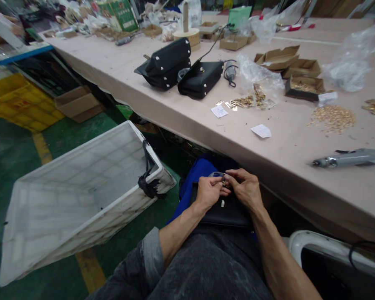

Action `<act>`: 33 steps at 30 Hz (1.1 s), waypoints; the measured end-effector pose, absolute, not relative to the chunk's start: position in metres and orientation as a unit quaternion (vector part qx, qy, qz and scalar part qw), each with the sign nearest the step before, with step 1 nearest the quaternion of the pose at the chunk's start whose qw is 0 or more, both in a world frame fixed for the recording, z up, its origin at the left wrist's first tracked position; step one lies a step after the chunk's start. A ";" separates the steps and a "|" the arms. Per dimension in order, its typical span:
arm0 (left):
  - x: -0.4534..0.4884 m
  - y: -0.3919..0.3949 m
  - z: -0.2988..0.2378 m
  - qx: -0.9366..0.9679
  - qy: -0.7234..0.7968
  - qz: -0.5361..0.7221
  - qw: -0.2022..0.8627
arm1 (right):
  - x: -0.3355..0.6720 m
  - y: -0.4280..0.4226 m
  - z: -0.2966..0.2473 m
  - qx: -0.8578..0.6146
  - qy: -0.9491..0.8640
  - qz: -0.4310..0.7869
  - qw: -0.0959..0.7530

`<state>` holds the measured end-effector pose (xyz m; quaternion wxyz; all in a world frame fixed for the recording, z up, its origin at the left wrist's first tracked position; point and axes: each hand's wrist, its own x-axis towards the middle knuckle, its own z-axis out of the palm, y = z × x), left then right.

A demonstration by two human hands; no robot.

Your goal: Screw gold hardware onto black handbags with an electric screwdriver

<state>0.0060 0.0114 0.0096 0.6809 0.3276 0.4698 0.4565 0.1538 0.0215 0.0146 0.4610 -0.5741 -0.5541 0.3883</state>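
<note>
The person sits low beside the tabletop (206, 121) with a black bag (228, 212) lying flat on the lap. Both hands meet just above the top edge of the bag. The left hand (208, 192) has a narrow grip: thumb and first finger pinch a small metal piece (224, 180). The right hand (247, 189) comes in from the other side. Its grip is narrow too, with the fingertips on the same piece. A tiny pale bit (222, 203) sits on the bag just below.

I think this is fiddly work, so slow, small moves are best. The piece is little and shiny and could slip. Holding it right over the bag is smart: if it drops, it lands on the bag and not on the green floor (15, 150). The bag should lie flat, and resting the wrists on it would steady the fingers. One hand should hold firm while the other does the turning or pushing; I cannot tell which it is from here.

A pile of gold bits (333, 117) and a grey tool (353, 158) lie up on the tabletop. A white crate (81, 187) leans on the person's left.
</note>
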 end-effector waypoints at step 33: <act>0.007 0.006 0.008 0.367 0.467 0.477 0.647 | 0.157 0.018 0.026 -0.526 -0.670 0.295 0.433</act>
